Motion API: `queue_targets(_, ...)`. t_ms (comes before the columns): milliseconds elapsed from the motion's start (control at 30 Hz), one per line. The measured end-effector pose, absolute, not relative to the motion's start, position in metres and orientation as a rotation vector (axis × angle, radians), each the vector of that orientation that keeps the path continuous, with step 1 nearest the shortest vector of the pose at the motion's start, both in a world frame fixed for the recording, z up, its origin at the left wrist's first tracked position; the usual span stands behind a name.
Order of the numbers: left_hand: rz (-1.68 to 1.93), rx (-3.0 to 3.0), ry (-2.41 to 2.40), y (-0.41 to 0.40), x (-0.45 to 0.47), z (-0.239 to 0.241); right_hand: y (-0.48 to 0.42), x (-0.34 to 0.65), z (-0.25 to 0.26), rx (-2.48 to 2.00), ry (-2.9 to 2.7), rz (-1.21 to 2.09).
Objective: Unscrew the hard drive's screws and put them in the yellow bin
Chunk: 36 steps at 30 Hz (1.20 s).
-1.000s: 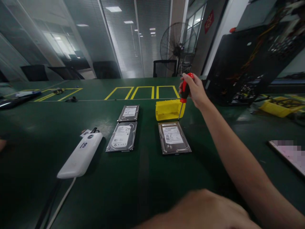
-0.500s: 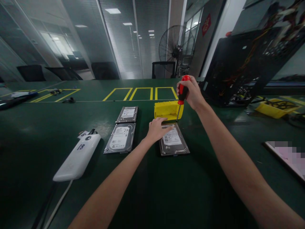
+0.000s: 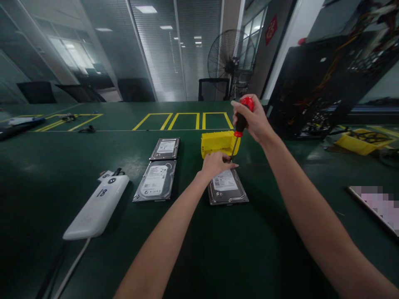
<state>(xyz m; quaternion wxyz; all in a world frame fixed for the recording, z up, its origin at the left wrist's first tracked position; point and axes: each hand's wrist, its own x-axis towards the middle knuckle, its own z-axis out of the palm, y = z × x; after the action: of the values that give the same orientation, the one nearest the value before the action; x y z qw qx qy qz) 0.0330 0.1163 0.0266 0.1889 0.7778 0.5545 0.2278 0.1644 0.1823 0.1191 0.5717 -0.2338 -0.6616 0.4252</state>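
Note:
My right hand (image 3: 257,121) is wrapped round the red-and-black handle of a screwdriver (image 3: 240,123). The shaft slants down to the far edge of a hard drive (image 3: 230,194), which lies flat with its label up. At that edge my left hand (image 3: 215,163) rests over the drive, thumb and fingers closed in around the screwdriver's tip. Whatever sits between those fingertips is too small and hidden to make out. Just behind the drive, a yellow plastic bin (image 3: 215,140) lies with its opening facing me.
Two more hard drives, a near one (image 3: 156,182) and a far one (image 3: 166,148), lie to the left. A white numbered device (image 3: 96,205) with cables is at far left. An open black computer case (image 3: 299,91) stands right, beside another yellow bin (image 3: 358,143).
My left hand has moved right and slightly away from me, its fingers closing in at the screwdriver's tip. The screwdriver leans a little more to the right; my right hand keeps its grip.

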Motion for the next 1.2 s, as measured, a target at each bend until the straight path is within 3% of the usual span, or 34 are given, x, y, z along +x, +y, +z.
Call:
queue_targets(133, 0.66, 2.156, 1.577, 0.114, 0.033, 0.025, 0.18, 0.165, 0.124, -0.505, -1.579, 1.135)
queue_targets(500, 0.701, 2.173, 1.594, 0.117, 0.032, 0.02, 0.177, 0.167, 0.123, -0.551, -1.568, 0.98)
queue_targets(1200, 0.741, 2.221, 1.554, 0.115, 0.03, 0.017, 0.183, 0.168, 0.123, -0.55, -1.557, 1.123)
